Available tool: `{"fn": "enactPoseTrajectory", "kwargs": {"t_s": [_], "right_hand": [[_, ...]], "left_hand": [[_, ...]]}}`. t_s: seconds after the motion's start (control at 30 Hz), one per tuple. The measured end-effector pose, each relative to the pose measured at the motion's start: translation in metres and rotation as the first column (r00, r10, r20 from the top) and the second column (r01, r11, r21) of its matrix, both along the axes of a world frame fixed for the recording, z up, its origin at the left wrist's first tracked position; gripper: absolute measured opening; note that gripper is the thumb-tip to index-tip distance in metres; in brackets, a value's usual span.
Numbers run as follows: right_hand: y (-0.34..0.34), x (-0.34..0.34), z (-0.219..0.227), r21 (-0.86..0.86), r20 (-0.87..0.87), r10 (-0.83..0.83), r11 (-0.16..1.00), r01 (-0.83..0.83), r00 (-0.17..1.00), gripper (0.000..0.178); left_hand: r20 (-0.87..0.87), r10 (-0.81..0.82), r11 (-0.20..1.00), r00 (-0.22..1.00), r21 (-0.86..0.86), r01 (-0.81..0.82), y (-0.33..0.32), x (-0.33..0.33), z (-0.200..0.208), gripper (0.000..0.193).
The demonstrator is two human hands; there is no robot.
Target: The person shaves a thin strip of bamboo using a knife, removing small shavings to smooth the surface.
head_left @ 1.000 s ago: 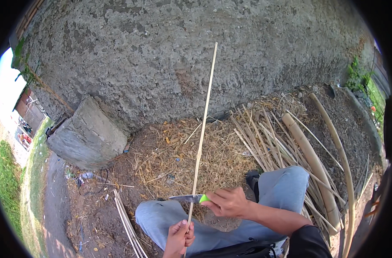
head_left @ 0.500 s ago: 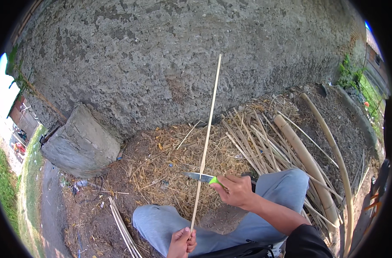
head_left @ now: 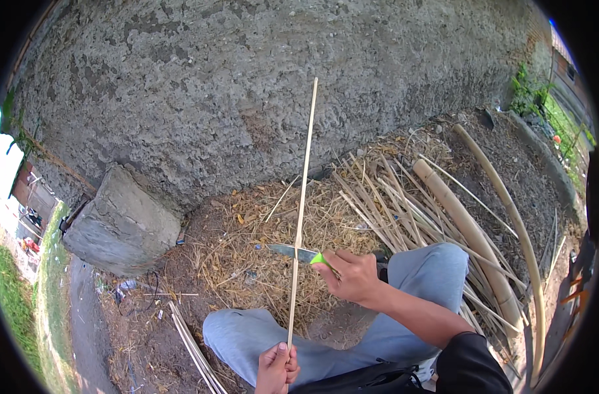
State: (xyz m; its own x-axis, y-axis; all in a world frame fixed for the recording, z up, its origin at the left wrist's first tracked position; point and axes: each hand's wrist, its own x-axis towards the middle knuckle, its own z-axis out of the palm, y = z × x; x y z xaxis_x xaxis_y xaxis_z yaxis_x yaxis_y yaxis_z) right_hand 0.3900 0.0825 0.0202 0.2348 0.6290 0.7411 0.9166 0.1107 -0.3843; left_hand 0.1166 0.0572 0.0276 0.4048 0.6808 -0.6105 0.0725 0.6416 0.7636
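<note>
My left hand [head_left: 277, 368] grips the lower end of a long thin bamboo stick [head_left: 303, 197] that rises upright in front of a rough grey wall. A knife [head_left: 293, 251] with a green handle and a steel blade is in my right hand [head_left: 353, 274]. Its blade lies across the stick about a third of the way up, pointing left. Both hands are above my knees in grey trousers [head_left: 391, 328].
A grey stone block [head_left: 119, 223] sits at the left by the wall [head_left: 247, 85]. Straw and shavings [head_left: 260, 262] cover the ground ahead. Split bamboo strips and thick poles [head_left: 470, 230] lie piled at the right; thin strips [head_left: 191, 345] lie at lower left.
The knife in my right hand has travelled up along the stick, away from my left hand. The stick stays upright in my left hand.
</note>
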Motion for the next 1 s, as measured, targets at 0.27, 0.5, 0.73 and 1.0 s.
{"fn": "enactPoseTrajectory", "kwargs": {"t_s": [0.27, 0.5, 0.73, 1.0], "right_hand": [[0.001, -0.006, 0.002, -0.003, -0.069, 0.029, 1.0, -0.029, 0.997, 0.019], [-0.003, -0.025, -0.009, 0.041, 0.018, 0.098, 0.994, -0.099, 0.995, 0.023], [-0.012, -0.035, 0.001, 0.011, 0.015, 0.139, 0.99, -0.139, 0.99, 0.02], [0.006, -0.005, 0.008, 0.015, -0.122, 0.082, 0.997, -0.081, 0.989, 0.021]], "left_hand": [[-0.034, 0.017, 1.0, 0.999, -0.003, -0.017, 0.0, 0.001, 0.001, 0.035], [-0.067, 0.018, 1.0, 0.998, 0.0, -0.018, -0.001, -0.002, -0.004, 0.033], [-0.054, 0.04, 0.999, 0.998, 0.017, -0.039, -0.002, -0.004, -0.002, 0.035], [-0.036, -0.001, 1.0, 0.999, 0.015, 0.001, -0.006, -0.011, -0.006, 0.034]]}}
